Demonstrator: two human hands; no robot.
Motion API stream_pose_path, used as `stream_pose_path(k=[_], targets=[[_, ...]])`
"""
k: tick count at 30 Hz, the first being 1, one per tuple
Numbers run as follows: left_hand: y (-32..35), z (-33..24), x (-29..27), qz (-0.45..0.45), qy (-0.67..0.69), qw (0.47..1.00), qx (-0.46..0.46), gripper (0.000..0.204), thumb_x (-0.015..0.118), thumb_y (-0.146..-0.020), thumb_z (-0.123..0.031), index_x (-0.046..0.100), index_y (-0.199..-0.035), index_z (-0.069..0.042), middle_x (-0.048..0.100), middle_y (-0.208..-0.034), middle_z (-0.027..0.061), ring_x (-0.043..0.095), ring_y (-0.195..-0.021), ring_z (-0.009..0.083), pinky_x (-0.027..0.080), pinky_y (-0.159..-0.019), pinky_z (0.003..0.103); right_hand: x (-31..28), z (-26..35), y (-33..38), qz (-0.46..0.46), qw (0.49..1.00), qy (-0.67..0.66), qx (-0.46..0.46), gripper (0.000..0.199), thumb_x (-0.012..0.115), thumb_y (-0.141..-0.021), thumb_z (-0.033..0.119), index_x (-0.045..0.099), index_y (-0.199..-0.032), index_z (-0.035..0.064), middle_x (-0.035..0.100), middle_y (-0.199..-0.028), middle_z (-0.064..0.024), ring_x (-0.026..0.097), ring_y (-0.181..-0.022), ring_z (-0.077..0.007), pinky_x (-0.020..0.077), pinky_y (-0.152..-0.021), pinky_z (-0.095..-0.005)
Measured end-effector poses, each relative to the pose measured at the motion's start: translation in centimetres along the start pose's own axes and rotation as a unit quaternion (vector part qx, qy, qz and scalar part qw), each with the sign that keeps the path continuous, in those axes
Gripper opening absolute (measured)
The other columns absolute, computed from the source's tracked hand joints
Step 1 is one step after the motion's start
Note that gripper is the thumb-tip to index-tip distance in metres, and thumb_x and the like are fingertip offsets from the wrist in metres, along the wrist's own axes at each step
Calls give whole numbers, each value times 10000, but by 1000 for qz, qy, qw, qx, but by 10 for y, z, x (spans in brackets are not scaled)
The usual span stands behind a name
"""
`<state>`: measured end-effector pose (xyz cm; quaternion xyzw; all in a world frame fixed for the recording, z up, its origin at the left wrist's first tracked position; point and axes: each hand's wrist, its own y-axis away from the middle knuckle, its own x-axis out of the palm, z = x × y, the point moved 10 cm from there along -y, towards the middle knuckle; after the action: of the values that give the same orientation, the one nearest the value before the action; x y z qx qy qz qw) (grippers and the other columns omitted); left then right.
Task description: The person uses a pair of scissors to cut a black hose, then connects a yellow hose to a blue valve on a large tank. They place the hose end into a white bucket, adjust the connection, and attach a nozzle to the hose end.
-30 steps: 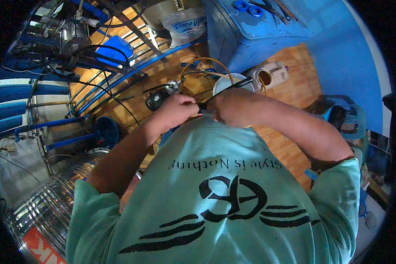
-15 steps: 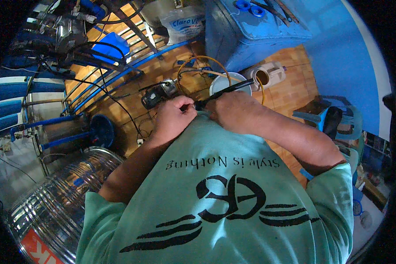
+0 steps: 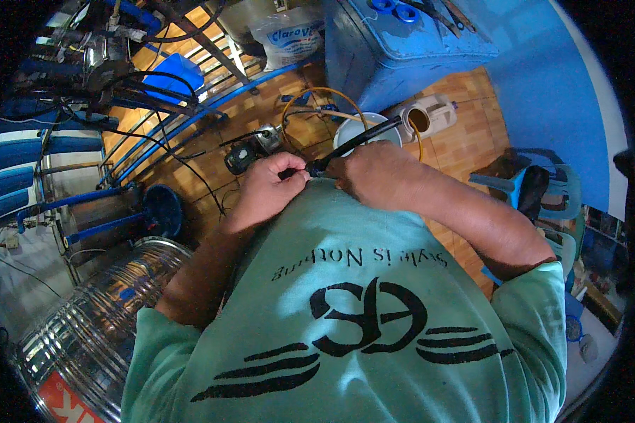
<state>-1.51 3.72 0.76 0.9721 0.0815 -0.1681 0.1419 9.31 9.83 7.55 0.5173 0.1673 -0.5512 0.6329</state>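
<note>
In front of my chest, my right hand (image 3: 384, 175) is closed around a black tube (image 3: 374, 132) that slants up to the right. My left hand (image 3: 267, 189) is beside it, thumb and forefinger pinched together at the tube's near end. Whatever small part sits between those fingertips is too dark to make out. Beyond the tube's far end stands a white bucket (image 3: 345, 130), partly covered by the tube and my right hand. Near my left hand, a black and silver motor-like device (image 3: 243, 154) lies on the floor.
A beige jug (image 3: 441, 115) lies right of the bucket. A thin yellow hose (image 3: 318, 89) loops across the tiled floor. A big blue box (image 3: 409, 60) stands ahead, blue chairs (image 3: 559, 185) at right. Blue metal frames fill the left, above a shiny ribbed steel tank (image 3: 95, 321).
The tube's far end has swung slightly up and left. My left hand has shifted a little toward me, still pinching. The whole view has moved slightly.
</note>
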Motion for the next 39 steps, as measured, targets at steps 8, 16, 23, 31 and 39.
stream_pose_path(k=[8, 16, 23, 31, 39], targets=[[-4, -5, 1, 100, -16, 995, 21, 188, 692, -850, -154, 655, -957, -5, 674, -817, 54, 597, -718, 86, 497, -646, 269, 0, 2, 2, 41, 998, -22, -47, 252, 525, -865, 180, 669, -1025, 49, 687, -896, -225, 683, -874, -372, 542, -777, -492], [-3, 49, -33, -34, 49, 997, -39, 159, 663, -840, -121, 630, -947, -8, 641, -803, 25, 555, -686, 81, 456, -606, 267, -7, -47, 32, -61, 997, -40, 2, 243, 601, -904, 195, 634, -1106, 66, 688, -864, -179, 678, -808, -336, 533, -712, -450], [-35, -8, -20, -36, 26, 999, 31, 139, 619, -839, -107, 623, -932, -3, 633, -791, 46, 537, -648, 86, 449, -591, 269, 19, -53, -42, -235, 766, -598, -10, 306, 744, -862, 316, 661, -950, 36, 633, -736, 8, 572, -643, -89, 453, -564, -268], [-16, 8, -19, 11, 23, 997, -73, 165, 635, -851, -141, 646, -918, 10, 639, -738, 44, 547, -633, 79, 458, -579, 276, 31, -29, -47, -252, 729, -636, -33, 184, 723, -884, 210, 703, -913, 30, 675, -752, 2, 564, -674, -44, 439, -587, -225], [-15, 11, -20, 96, -36, 995, -16, 162, 634, -857, -143, 670, -940, -8, 668, -786, 59, 579, -691, 106, 487, -629, 285, 26, -4, -42, -194, 778, -592, -82, 195, 749, -851, 202, 702, -938, 34, 706, -839, -44, 610, -723, -76, 489, -650, -259]])
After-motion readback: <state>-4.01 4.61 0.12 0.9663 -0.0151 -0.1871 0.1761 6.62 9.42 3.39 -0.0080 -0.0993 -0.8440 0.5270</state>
